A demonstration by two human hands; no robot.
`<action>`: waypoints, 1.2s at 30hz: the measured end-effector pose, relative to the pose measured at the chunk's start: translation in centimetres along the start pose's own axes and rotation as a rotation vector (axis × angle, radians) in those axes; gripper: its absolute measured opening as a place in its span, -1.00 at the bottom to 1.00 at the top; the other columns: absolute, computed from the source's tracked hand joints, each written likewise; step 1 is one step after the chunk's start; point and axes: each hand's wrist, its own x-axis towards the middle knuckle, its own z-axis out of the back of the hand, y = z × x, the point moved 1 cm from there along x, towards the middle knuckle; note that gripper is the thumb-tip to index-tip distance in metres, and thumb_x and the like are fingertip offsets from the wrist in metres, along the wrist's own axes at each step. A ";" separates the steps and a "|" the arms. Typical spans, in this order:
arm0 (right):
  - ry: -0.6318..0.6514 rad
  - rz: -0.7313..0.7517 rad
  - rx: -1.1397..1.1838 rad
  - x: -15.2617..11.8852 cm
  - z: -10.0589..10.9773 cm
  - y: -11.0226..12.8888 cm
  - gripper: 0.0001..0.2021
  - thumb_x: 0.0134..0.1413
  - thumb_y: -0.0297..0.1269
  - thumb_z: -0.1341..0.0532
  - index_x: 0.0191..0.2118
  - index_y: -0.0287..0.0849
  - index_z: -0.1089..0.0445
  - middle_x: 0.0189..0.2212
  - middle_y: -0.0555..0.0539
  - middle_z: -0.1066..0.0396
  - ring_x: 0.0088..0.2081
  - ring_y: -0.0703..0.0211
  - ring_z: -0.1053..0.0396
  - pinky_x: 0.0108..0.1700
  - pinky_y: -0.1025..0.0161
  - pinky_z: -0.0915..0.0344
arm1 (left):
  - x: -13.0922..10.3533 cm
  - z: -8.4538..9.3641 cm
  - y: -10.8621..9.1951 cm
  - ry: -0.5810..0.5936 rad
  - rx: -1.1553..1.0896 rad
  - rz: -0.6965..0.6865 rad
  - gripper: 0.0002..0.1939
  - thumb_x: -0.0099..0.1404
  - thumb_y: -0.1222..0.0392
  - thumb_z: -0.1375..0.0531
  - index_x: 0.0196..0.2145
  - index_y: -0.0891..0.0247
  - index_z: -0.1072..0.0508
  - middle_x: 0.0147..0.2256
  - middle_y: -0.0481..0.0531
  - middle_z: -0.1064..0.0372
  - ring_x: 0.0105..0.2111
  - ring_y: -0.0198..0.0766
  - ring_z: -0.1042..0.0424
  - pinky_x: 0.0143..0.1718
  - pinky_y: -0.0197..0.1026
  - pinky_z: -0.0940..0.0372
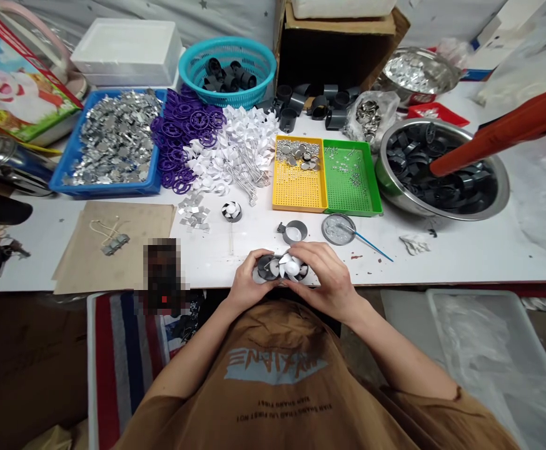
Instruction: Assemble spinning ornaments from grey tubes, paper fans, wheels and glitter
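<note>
At the front edge of the table, my left hand (pixel 250 280) is closed around a dark round housing (pixel 267 267). My right hand (pixel 322 274) grips a white fan wheel (pixel 292 266) with curved blades, its thumb and fingers on either side. A second dark round part shows beneath the wheel, and how the two join is hidden. Just beyond the hands lies a dark grey ring (pixel 294 232) with a small side tab. A shallow round dish (pixel 338 229) of clear material sits to its right, with a thin blue stick (pixel 373 245) leaning out. Further left stands a small fan assembly (pixel 231 211).
Yellow (pixel 299 190) and green trays (pixel 371 181) hold small metal parts. Behind are purple rings (pixel 179 119), white fan wheels (pixel 235 137), a blue bin (pixel 57 178) of metal pieces and a turquoise basket (pixel 188 69). A steel bowl (pixel 500 187) stands right, under an orange-red bar (pixel 498 128).
</note>
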 end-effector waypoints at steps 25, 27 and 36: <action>0.393 -0.027 -0.057 2.1 2.7 -0.7 -0.55 0.07 -0.25 -0.28 0.08 -0.18 -0.25 -0.03 -0.23 -0.39 -0.01 -0.09 -0.32 -0.01 -0.02 -0.29 | 0.0 -0.2 0.2 0.171 -0.305 0.064 -0.36 0.01 0.14 -0.42 0.04 0.19 -0.33 -0.01 0.13 -0.35 0.02 -0.11 -0.37 0.06 -0.10 -0.29; 0.406 -0.024 -0.087 2.3 2.7 -0.5 -0.56 0.08 -0.26 -0.27 0.08 -0.20 -0.24 -0.03 -0.23 -0.38 -0.01 -0.09 -0.30 -0.01 -0.02 -0.28 | -0.1 -0.2 0.2 0.163 -0.263 0.078 -0.36 0.00 0.15 -0.43 0.04 0.18 -0.35 -0.02 0.12 -0.37 0.02 -0.10 -0.38 0.05 -0.10 -0.29; 0.456 0.023 -0.172 3.0 2.8 0.2 -0.61 0.11 -0.36 -0.22 0.07 -0.16 -0.26 -0.02 -0.23 -0.37 -0.02 -0.11 -0.27 -0.03 -0.06 -0.26 | -0.1 0.1 0.7 0.137 -0.168 0.110 -0.33 -0.03 0.13 -0.44 0.05 0.19 -0.38 0.01 0.14 -0.38 0.05 -0.04 -0.36 0.10 -0.05 -0.27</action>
